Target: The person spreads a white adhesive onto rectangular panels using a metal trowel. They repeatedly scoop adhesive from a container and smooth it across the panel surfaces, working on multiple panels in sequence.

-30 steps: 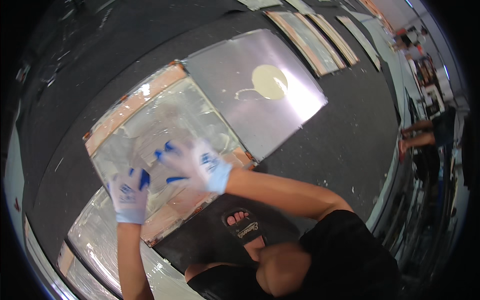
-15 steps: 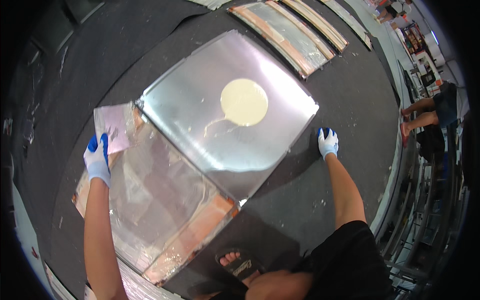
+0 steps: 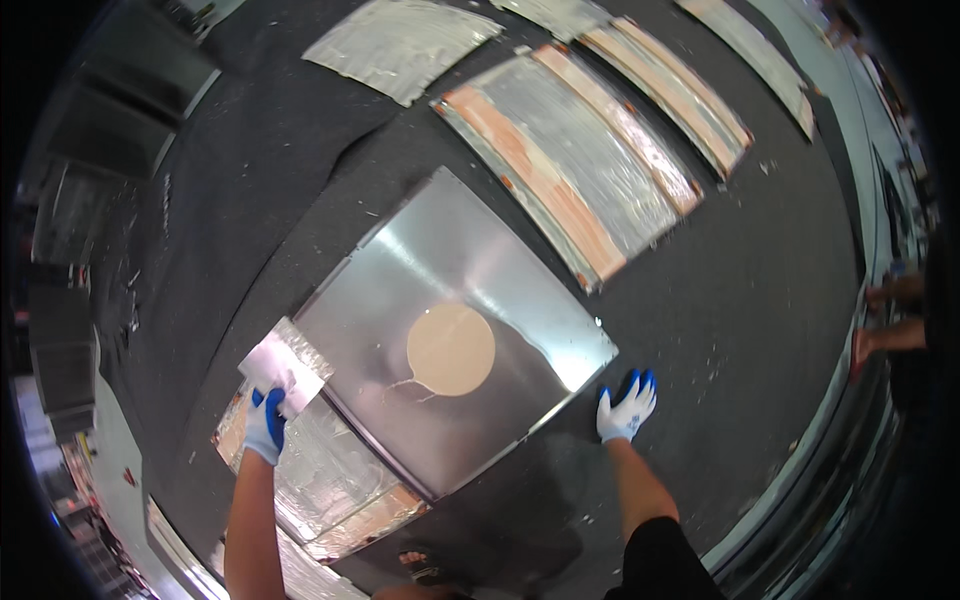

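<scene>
My left hand (image 3: 265, 428), in a white and blue glove, is closed on the lower edge of a flat, shiny rectangular plate (image 3: 283, 368). That plate is over the left corner of a bare square metal panel (image 3: 400, 260) and the neighbouring film-covered panel (image 3: 330, 475). A round pool of cream-coloured paste (image 3: 452, 350), with a thin trailing drip, lies on the metal panel. Beyond that panel's right corner, my gloved right hand (image 3: 627, 412) is open, fingers spread, just above or on the dark floor mat; contact cannot be made out.
Film-covered panels with orange-brown strips (image 3: 590, 150) lie at the far right. A pale coated sheet (image 3: 400, 45) is at the top. Dark boxy slabs (image 3: 65, 350) stand along the left. Another person's leg (image 3: 890, 340) shows at the right edge. My sandalled foot (image 3: 420, 565) is near the lower edge.
The view has tilted up, bringing more far panels in, and the metal panel sits lower in the picture. My right hand's fingers have spread. My left hand still holds the plate.
</scene>
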Tool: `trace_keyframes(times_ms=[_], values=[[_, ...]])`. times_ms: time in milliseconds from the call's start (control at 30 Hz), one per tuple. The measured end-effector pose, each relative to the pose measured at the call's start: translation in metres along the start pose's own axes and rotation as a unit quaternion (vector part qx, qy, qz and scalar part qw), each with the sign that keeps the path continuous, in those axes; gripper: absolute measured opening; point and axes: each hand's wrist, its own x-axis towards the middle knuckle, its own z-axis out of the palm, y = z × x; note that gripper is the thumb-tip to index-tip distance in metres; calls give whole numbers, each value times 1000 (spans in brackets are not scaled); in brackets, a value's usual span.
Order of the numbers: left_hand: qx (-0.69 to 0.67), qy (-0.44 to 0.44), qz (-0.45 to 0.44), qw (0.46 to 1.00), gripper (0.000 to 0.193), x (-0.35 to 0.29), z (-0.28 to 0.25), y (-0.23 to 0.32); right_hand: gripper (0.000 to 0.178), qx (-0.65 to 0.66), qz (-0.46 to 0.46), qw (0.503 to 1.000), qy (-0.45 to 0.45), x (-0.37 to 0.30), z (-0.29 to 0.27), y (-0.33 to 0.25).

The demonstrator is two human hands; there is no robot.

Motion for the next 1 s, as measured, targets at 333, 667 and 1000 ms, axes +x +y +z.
trace_keyframes(times_ms=[333,667,1000], values=[[-135,114,-12,984,43,-23,130,-90,77,-47,-33,998,22,-5,13,3],[-159,156,66,973,44,-67,112,-49,76,-78,-26,996,25,-5,17,5],[-34,243,-7,969,61,-134,97,-60,76,-120,-36,991,36,-1,21,8]])
